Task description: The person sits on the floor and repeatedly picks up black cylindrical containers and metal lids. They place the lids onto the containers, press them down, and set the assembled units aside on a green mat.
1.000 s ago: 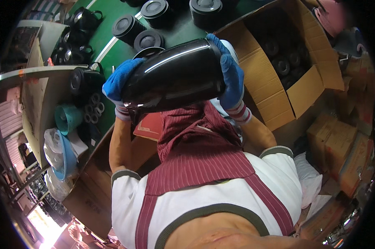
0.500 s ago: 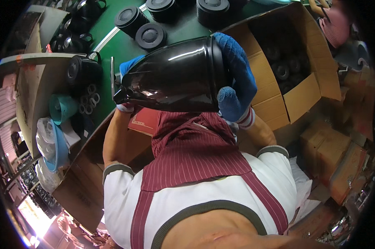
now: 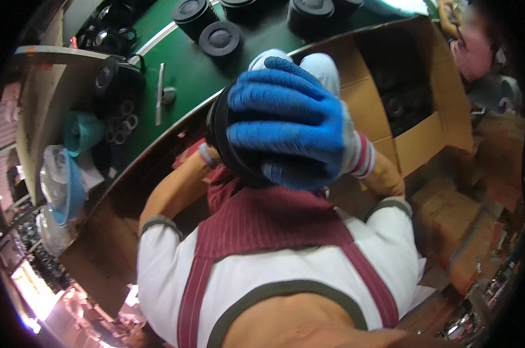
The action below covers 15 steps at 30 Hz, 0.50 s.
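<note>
A black container (image 3: pixel 217 130) with a rounded rim is held in front of my apron, its wide end turned up. My right hand (image 3: pixel 291 124), in a blue knitted work glove, lies across this end with its fingers curved over it toward the left. Most of the container is hidden under the glove. My left forearm (image 3: pixel 175 185) reaches behind the container from the left. The left hand is out of sight there, so its fingers cannot be made out. Two pale rounded shapes (image 3: pixel 320 69) show just beyond the glove.
Several ribbed black cylinders (image 3: pixel 220 39) stand on the green table (image 3: pixel 187 75). A metal bar (image 3: pixel 159 95) rises at its left, near white rings (image 3: pixel 123 124) and a black vessel (image 3: pixel 118 75). An open carton (image 3: pixel 422 136) with black parts stands right. Another person (image 3: pixel 471 55) is beyond it.
The container has turned from lying sideways to wide end up. My right hand has moved from its rim to across that end. The left hand has gone out of sight behind it.
</note>
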Available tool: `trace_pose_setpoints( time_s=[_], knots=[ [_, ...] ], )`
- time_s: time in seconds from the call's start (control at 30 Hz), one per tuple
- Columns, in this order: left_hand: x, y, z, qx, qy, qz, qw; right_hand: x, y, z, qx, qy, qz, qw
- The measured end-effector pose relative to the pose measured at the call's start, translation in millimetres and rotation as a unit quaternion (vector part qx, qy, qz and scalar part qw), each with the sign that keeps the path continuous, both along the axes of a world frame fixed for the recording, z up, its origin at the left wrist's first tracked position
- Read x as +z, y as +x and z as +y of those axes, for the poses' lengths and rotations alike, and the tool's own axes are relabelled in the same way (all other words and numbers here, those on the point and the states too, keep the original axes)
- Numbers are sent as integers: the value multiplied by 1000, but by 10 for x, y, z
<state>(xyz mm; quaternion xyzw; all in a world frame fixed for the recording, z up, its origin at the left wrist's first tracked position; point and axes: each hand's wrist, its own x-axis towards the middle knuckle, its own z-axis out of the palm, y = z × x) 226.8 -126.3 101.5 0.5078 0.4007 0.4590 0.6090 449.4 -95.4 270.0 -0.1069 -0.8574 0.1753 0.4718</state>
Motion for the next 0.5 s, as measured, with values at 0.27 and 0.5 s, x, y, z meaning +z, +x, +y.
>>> trace_pose_setpoints(
  time_s=[0.27,0.5],
  knots=[
    [1088,-571,393,48,492,396,774,-1006,349,26,-29,-336,143,931],
    [798,-842,346,86,253,250,931,-893,387,-163,-10,-656,176,734]
  ],
)
